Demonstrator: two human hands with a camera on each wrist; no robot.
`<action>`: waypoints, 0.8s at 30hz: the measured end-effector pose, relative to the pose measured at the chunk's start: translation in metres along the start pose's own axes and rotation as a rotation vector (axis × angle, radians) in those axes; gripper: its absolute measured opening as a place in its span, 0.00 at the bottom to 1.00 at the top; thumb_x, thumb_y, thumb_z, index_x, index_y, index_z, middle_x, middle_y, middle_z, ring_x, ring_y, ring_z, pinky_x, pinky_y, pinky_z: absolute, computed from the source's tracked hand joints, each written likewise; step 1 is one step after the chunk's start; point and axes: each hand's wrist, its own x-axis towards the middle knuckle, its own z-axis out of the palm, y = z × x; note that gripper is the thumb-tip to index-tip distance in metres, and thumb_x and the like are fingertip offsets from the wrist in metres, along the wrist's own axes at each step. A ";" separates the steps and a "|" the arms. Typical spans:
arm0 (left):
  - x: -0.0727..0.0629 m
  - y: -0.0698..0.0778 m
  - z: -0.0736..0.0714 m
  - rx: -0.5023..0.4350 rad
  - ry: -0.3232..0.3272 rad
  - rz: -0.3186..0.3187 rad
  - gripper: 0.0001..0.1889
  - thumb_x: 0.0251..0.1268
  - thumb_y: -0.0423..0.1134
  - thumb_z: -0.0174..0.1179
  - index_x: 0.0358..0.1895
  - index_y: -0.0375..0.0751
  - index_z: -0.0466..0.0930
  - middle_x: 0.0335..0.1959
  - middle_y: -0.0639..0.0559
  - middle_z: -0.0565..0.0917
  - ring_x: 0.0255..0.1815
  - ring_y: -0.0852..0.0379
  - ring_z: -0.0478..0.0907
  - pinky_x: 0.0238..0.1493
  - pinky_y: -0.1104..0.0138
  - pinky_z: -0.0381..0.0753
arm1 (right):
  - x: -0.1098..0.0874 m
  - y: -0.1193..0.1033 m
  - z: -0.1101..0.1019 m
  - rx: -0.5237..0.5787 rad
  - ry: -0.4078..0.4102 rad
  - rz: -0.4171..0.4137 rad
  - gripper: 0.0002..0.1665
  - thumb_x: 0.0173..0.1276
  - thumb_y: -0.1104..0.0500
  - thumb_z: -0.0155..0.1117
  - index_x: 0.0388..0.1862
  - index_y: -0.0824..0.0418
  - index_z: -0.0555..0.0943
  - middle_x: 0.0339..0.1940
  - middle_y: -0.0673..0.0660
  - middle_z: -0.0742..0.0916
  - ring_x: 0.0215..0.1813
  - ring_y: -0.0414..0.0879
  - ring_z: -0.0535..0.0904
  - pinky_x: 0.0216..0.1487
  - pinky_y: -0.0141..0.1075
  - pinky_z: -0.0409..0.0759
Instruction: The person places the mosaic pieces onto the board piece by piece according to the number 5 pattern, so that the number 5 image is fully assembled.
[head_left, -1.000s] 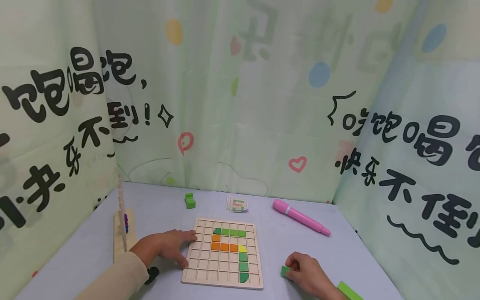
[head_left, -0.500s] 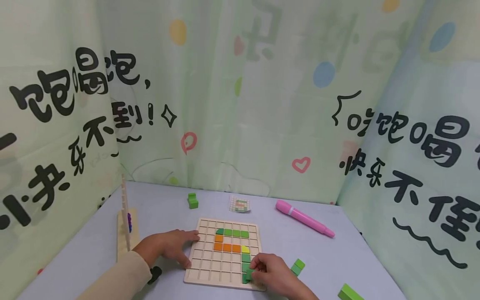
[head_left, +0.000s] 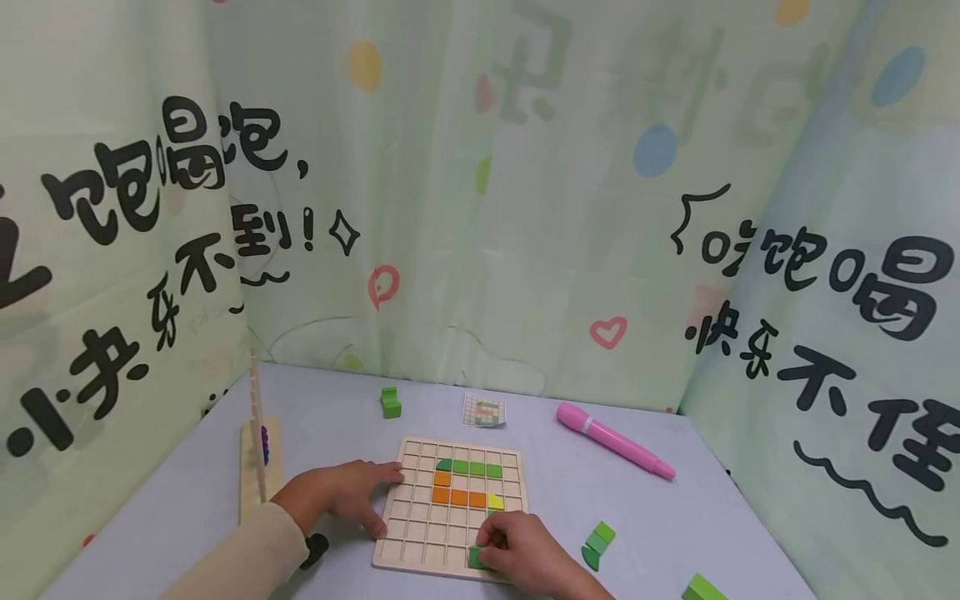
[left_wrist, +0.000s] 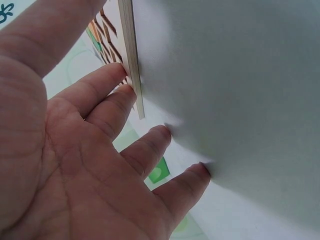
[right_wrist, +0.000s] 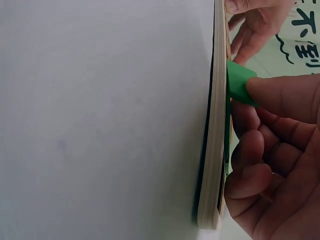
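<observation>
A wooden grid board [head_left: 420, 533] lies on the table with flat coloured pieces in it. A row of green pieces [head_left: 470, 469] runs above several orange pieces [head_left: 458, 497] and a yellow piece [head_left: 495, 501]. My left hand [head_left: 347, 493] rests at the board's left edge with its fingers spread, fingertips against the rim in the left wrist view. Low on the board, my right hand [head_left: 525, 552] pinches a green block [right_wrist: 240, 82] between thumb and finger, close over the bottom rows. That hand hides most of the green column below the yellow piece.
Green pieces [head_left: 597, 538] lie right of the board, and a longer green block [head_left: 703, 587] sits nearer the front. Behind it are a pink marker [head_left: 615, 442], a small pattern card [head_left: 484, 410] and green blocks [head_left: 391, 403]. An upright wooden panel [head_left: 257, 425] stands at left.
My right hand has carried the green block from the table on the right leftward onto the board's bottom rows, uncovering green pieces on the table. The left hand stays at the board's edge.
</observation>
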 end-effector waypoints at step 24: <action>0.003 -0.003 0.001 0.007 -0.016 -0.008 0.42 0.53 0.48 0.81 0.73 0.52 0.74 0.79 0.56 0.68 0.81 0.39 0.62 0.79 0.41 0.62 | -0.004 -0.001 -0.007 -0.088 0.026 0.050 0.04 0.65 0.61 0.71 0.38 0.55 0.86 0.29 0.44 0.82 0.32 0.38 0.74 0.34 0.32 0.73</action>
